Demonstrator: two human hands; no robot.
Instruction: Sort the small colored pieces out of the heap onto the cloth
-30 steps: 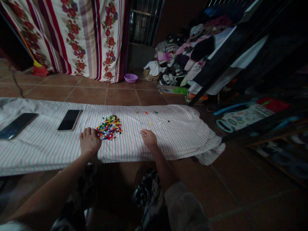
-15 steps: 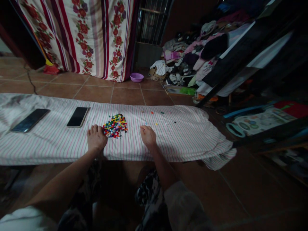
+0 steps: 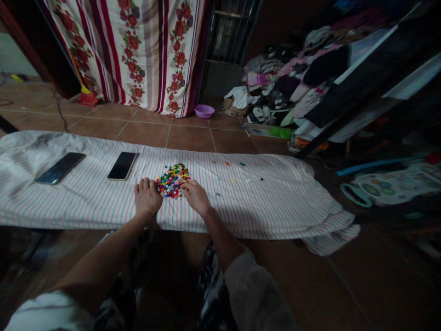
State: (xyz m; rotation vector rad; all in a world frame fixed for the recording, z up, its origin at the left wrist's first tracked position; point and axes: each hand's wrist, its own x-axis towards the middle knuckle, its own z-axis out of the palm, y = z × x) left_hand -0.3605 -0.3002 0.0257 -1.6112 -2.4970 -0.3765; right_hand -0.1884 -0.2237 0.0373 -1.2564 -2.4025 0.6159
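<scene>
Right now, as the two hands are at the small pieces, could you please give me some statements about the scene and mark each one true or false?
1. Two phones lie on the cloth. True.
2. The right hand is at the pile. True.
3. The left hand holds a phone. False: it rests on the cloth, by the left side of the pile.
4. The purple bowl stands on the cloth. False: it is on the floor.
5. The black piece lies apart from the pile. True.
6. The pile has only one colour. False: it shows red, yellow, green and others.
</scene>
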